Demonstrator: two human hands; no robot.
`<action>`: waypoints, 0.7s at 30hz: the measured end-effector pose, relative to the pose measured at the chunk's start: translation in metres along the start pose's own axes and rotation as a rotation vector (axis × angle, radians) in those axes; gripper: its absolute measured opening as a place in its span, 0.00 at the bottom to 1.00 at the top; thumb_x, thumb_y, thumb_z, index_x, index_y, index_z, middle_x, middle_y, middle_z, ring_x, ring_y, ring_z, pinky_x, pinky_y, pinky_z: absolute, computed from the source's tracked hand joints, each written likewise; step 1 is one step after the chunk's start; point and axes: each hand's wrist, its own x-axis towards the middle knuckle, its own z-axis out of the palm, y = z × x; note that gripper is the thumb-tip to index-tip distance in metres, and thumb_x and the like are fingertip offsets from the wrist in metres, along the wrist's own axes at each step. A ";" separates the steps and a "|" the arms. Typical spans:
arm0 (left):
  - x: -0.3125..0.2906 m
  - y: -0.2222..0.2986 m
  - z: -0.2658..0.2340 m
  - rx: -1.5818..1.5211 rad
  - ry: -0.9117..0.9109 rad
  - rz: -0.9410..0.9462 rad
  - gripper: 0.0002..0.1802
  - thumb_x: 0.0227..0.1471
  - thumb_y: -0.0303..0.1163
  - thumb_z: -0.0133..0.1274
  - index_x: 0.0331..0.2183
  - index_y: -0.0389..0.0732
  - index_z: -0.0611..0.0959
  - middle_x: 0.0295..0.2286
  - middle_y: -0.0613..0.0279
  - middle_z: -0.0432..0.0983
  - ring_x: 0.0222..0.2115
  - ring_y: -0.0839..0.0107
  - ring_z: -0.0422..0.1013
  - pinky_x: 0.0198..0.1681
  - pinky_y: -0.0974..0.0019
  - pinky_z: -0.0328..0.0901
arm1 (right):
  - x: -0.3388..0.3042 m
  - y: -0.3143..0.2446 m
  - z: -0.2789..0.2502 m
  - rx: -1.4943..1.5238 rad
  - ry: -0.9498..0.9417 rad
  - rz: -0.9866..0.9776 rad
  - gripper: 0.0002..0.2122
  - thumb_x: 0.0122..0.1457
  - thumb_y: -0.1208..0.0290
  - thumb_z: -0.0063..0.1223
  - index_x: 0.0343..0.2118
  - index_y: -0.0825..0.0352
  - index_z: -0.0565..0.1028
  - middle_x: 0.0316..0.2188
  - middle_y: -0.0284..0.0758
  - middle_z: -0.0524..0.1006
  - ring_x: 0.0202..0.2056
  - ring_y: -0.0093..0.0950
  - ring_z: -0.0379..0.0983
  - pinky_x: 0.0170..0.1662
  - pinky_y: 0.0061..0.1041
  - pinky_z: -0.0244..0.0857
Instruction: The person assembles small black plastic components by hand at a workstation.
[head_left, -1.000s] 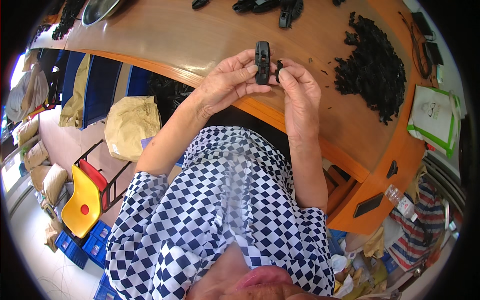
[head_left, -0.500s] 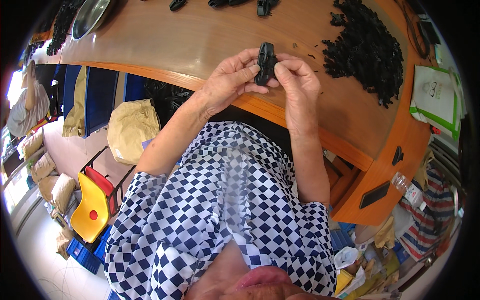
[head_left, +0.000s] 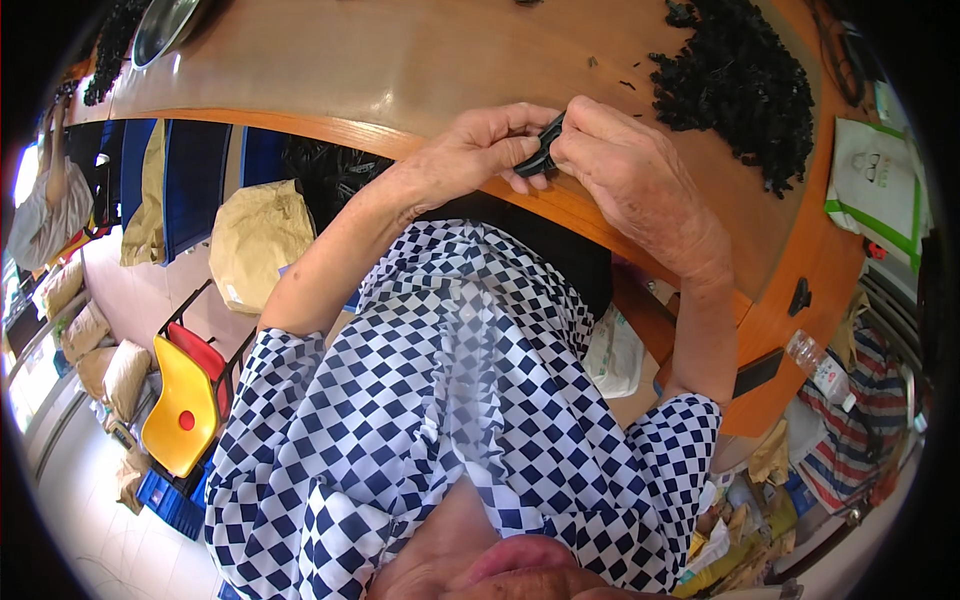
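Between my two hands, just above the table's near edge, is a small oblong black plastic part (head_left: pixel 541 158), tilted with its upper end toward the right. My left hand (head_left: pixel 494 146) grips its lower end between thumb and fingers. Over the upper end, my right hand (head_left: pixel 620 155) is closed, its fingertips pressed on the part. Whether those fingers also pinch a smaller piece is hidden. To the right on the tabletop (head_left: pixel 440 75) lies a big heap of small black plastic pieces (head_left: pixel 745 85), with a few loose bits beside it.
A metal bowl (head_left: pixel 165 30) stands at the table's far left, near more black pieces (head_left: pixel 115 50). At the right are a white-and-green bag (head_left: pixel 872 185) and a plastic bottle (head_left: pixel 820 370). A yellow chair (head_left: pixel 182 410) and a brown paper sack (head_left: pixel 262 245) are at left, with another person (head_left: pixel 55 205) beyond.
The black part has gone from upright to tilted rightward. My right hand has turned over its upper end, with the elbow swung outward. The view has shifted, so items at the top edge mostly left it.
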 end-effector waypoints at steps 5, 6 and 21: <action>-0.001 -0.009 0.003 0.077 -0.043 0.013 0.20 0.61 0.29 0.42 0.54 0.35 0.66 0.38 0.60 0.74 0.36 0.75 0.72 0.41 0.72 0.69 | 0.004 -0.002 0.002 -0.042 -0.070 -0.041 0.03 0.52 0.78 0.50 0.25 0.72 0.70 0.24 0.36 0.64 0.28 0.31 0.66 0.31 0.30 0.63; -0.002 -0.012 0.005 0.097 -0.036 0.082 0.21 0.60 0.28 0.44 0.54 0.34 0.66 0.38 0.60 0.74 0.36 0.75 0.72 0.42 0.72 0.69 | 0.005 0.000 0.005 -0.043 -0.054 -0.049 0.03 0.52 0.78 0.50 0.25 0.71 0.70 0.25 0.35 0.65 0.28 0.31 0.67 0.31 0.30 0.63; 0.009 -0.003 0.028 -0.146 0.034 0.261 0.36 0.56 0.21 0.47 0.61 0.38 0.49 0.50 0.53 0.61 0.46 0.68 0.69 0.46 0.68 0.68 | -0.011 -0.001 0.047 1.299 0.476 0.588 0.16 0.59 0.73 0.53 0.48 0.74 0.66 0.40 0.38 0.74 0.37 0.22 0.73 0.37 0.19 0.70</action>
